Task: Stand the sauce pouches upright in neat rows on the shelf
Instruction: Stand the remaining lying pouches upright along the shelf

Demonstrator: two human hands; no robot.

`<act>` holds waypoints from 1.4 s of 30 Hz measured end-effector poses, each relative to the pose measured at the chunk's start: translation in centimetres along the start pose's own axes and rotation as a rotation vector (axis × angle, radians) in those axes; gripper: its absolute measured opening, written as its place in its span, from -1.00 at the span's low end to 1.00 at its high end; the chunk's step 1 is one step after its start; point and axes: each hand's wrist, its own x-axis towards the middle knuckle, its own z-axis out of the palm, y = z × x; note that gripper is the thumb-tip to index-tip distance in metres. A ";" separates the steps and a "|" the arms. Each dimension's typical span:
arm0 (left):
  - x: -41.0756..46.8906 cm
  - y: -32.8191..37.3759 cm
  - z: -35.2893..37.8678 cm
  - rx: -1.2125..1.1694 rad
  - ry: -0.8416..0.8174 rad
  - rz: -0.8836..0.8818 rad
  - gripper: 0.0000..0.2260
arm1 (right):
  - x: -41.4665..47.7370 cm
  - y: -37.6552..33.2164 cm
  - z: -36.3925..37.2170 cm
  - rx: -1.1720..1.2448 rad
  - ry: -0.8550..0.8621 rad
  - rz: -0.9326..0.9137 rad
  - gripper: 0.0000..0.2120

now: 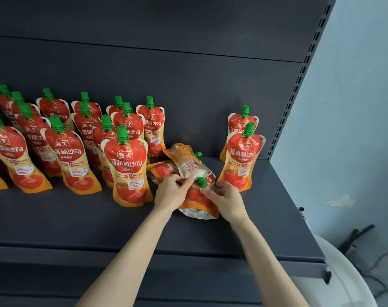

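Note:
Several red-and-orange tomato sauce pouches with green caps stand upright in rows on the dark shelf (78, 220), the nearest one (129, 171) just left of my hands. Two more upright pouches (241, 156) stand at the right. Between them lies a small heap of fallen pouches (189, 165). My left hand (171, 191) pinches the upper lying pouch near its green cap (202, 182). My right hand (227, 199) rests on the lower lying pouch (197, 201), fingers curled on its edge.
The shelf's back panel (166, 69) rises behind the rows. A slotted upright (299, 85) marks the shelf's right end, with a pale wall (348, 129) beyond. A white rounded object (343, 280) sits below right. Bare shelf surface lies in front of the pouches.

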 end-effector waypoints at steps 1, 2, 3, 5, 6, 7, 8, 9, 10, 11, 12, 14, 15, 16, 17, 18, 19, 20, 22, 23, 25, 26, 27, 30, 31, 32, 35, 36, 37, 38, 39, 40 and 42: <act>-0.1 0.0 0.2 -0.020 0.011 0.012 -0.68 | 0.0 0.1 0.0 0.007 -0.009 -0.013 -0.57; -0.3 0.0 0.3 -0.044 0.028 0.020 -0.74 | -0.1 0.0 0.0 0.010 -0.021 -0.023 -0.56; -0.5 0.1 0.4 -0.065 0.046 0.021 -0.76 | -0.2 0.1 0.1 0.013 -0.029 -0.028 -0.54; -0.5 0.5 0.4 -0.090 0.062 -0.023 -0.69 | -0.3 0.2 0.2 0.023 -0.032 -0.033 -0.49; -0.3 0.6 0.3 -0.096 0.061 -0.059 -0.63 | -0.4 0.2 0.2 0.033 -0.033 -0.039 -0.50; 0.1 0.6 0.4 -0.094 0.054 -0.088 -0.57 | -0.4 0.2 0.2 0.044 -0.033 -0.045 -0.52; 0.3 0.8 0.4 -0.083 0.042 -0.105 -0.54 | -0.4 0.2 0.2 0.049 -0.036 -0.048 -0.57; 0.5 1.0 0.5 -0.076 0.029 -0.108 -0.54 | -0.4 0.3 0.2 0.055 -0.039 -0.053 -0.61; 0.6 1.3 0.5 -0.075 0.021 -0.105 -0.56 | -0.5 0.4 0.2 0.063 -0.040 -0.057 -0.65; 0.7 1.5 0.6 -0.085 0.027 -0.101 -0.60 | -0.5 0.4 0.2 0.074 -0.037 -0.060 -0.67; 0.7 1.7 0.7 -0.103 0.043 -0.106 -0.63 | -0.6 0.4 0.2 0.085 -0.034 -0.065 -0.69; 0.7 1.8 0.8 -0.125 0.082 -0.122 -0.68 | -0.9 0.4 0.1 0.102 -0.025 -0.079 -0.67; 0.6 1.7 0.9 -0.135 0.098 -0.128 -0.70 | -1.0 0.4 0.1 0.108 -0.014 -0.084 -0.64; 0.4 1.7 0.9 -0.161 0.104 -0.133 -0.72 | -1.2 0.3 -0.1 0.114 -0.002 -0.089 -0.62; 0.3 1.6 0.9 -0.208 0.110 -0.130 -0.75 | -1.4 0.2 -0.2 0.127 0.011 -0.094 -0.63; 0.1 1.5 0.7 -0.270 0.112 -0.129 -0.80 | -1.6 0.3 -0.3 0.146 0.022 -0.099 -0.64; -0.2 1.6 0.5 -0.338 0.120 -0.123 -0.85 | -1.8 0.3 -0.5 0.171 0.030 -0.106 -0.66; -0.6 1.6 0.1 -0.393 0.130 -0.121 -0.88 | -2.0 0.5 -0.6 0.199 0.034 -0.110 -0.65; -1.5 1.9 -0.8 -0.432 0.165 -0.107 -0.89 | -2.5 0.7 -0.8 0.243 0.037 -0.117 -0.61; -2.0 2.0 -1.3 -0.396 0.192 -0.092 -0.88 | -2.7 0.8 -0.8 0.253 0.039 -0.123 -0.61; -2.8 2.0 -2.1 -0.279 0.243 -0.057 -0.85 | -3.0 0.8 -0.8 0.258 0.051 -0.140 -0.57; -3.2 2.0 -2.3 -0.240 0.263 -0.031 -0.84 | -3.1 0.8 -0.8 0.267 0.060 -0.146 -0.56; -3.6 2.1 -2.5 -0.220 0.280 -0.007 -0.83 | -3.3 0.7 -0.9 0.284 0.068 -0.154 -0.54; -4.2 2.2 -2.7 -0.200 0.306 0.054 -0.81 | -3.5 0.5 -0.9 0.327 0.093 -0.172 -0.54; -4.5 2.3 -2.7 -0.183 0.307 0.066 -0.81 | -3.7 0.4 -0.9 0.342 0.094 -0.181 -0.55; -4.7 2.3 -2.8 -0.170 0.303 0.073 -0.81 | -3.9 0.3 -0.9 0.354 0.092 -0.189 -0.56; -5.6 1.9 -2.9 -0.147 0.291 0.118 -0.82 | -4.2 0.3 -1.0 0.378 0.077 -0.201 -0.59; -5.9 1.8 -3.1 -0.135 0.292 0.140 -0.82 | -4.2 0.3 -1.0 0.385 0.075 -0.203 -0.60; -6.2 1.7 -3.3 -0.122 0.288 0.165 -0.82 | -4.2 0.3 -1.1 0.390 0.075 -0.207 -0.59; -6.5 1.7 -3.6 -0.119 0.276 0.185 -0.82 | -4.2 0.4 -1.1 0.393 0.074 -0.213 -0.59; -6.8 1.7 -4.0 -0.141 0.257 0.195 -0.83 | -4.3 0.4 -1.1 0.397 0.070 -0.218 -0.59; -7.1 1.6 -4.4 -0.198 0.222 0.188 -0.84 | -4.4 0.4 -1.1 0.402 0.064 -0.221 -0.60; -7.9 1.1 -5.1 -0.365 0.113 0.128 -0.80 | -4.5 0.4 -1.1 0.410 0.048 -0.225 -0.61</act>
